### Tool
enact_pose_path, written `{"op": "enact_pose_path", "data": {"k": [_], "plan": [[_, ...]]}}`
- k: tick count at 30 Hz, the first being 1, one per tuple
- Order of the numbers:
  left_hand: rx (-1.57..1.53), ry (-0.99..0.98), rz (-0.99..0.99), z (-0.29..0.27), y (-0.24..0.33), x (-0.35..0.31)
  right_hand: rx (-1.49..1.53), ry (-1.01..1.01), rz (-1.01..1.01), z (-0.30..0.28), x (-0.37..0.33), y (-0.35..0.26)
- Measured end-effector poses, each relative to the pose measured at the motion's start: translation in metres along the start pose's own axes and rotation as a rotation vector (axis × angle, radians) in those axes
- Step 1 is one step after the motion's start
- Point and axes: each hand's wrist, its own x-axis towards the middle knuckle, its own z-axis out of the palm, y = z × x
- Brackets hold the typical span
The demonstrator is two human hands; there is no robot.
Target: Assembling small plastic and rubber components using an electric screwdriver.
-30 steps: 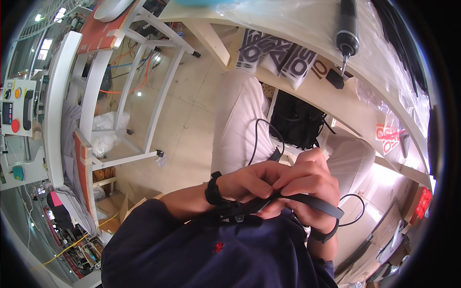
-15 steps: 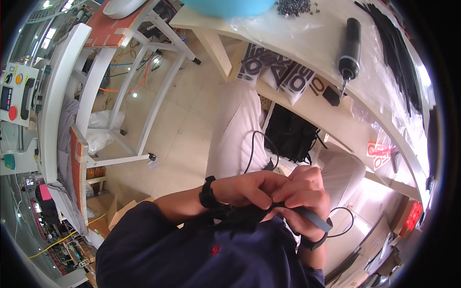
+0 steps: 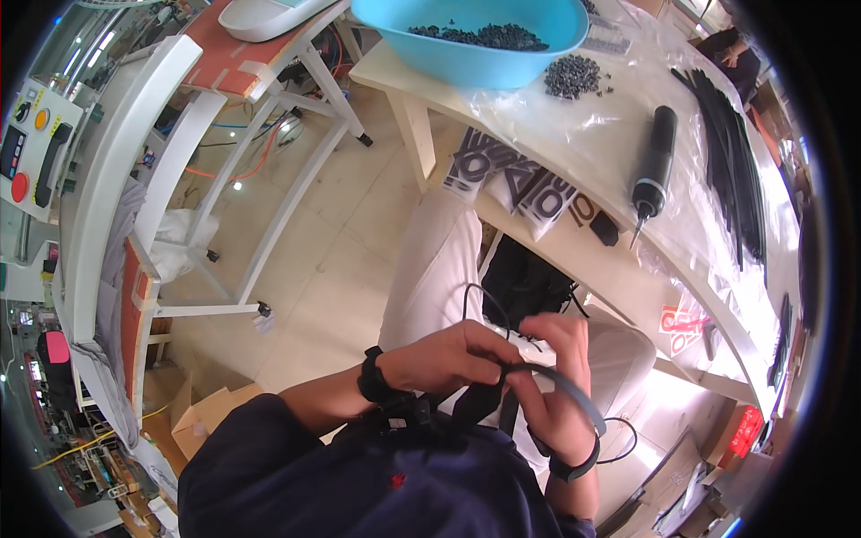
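Note:
Both my hands meet close in front of my shirt. My left hand [image 3: 448,360] is closed, thumb and fingers pinching a black strap [image 3: 480,401], whose wider part hangs down below them. A flat dark grey band of it arches across my right hand [image 3: 558,387] toward the wrist. The right thumb presses at the pinch point, while its forefinger is raised and bent, apart from the strap. Whatever small part lies between the fingertips is hidden. A black band circles each wrist, with thin black cables looping near them.
On the table stand a light blue basin [image 3: 466,65] of small black pieces and a loose pile [image 3: 574,77]. A black electric screwdriver [image 3: 656,161] lies near a bundle of black strips [image 3: 731,170]. Printed bags [image 3: 529,193] sit on the shelf below. A white-framed stand [image 3: 291,211] is at left.
The view has shifted, bringing more of the basin into sight. My right fingers have opened from a curled grip, the forefinger lifting away. The left hand keeps its pinch.

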Motion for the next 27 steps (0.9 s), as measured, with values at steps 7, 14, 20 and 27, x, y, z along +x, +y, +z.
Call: {"op": "enact_pose_path", "data": {"k": [7, 14, 20, 27], "plan": [[-0.021, 0.291, 0.291, -0.019, 0.007, -0.003, -0.132, -0.171, 0.381, -0.017, 0.036, -0.014], [-0.091, 0.311, 0.316, -0.046, 0.01, -0.017, -0.452, 0.082, 0.301, -0.087, 0.145, -0.02], [0.042, 0.387, 0.293, -0.049, 0.007, -0.017, -0.634, -0.111, 0.14, -0.128, 0.238, 0.074], [0.124, 0.435, 0.262, -0.057, 0.018, -0.034, -0.694, -0.196, 0.165, -0.118, 0.264, 0.09]]}}
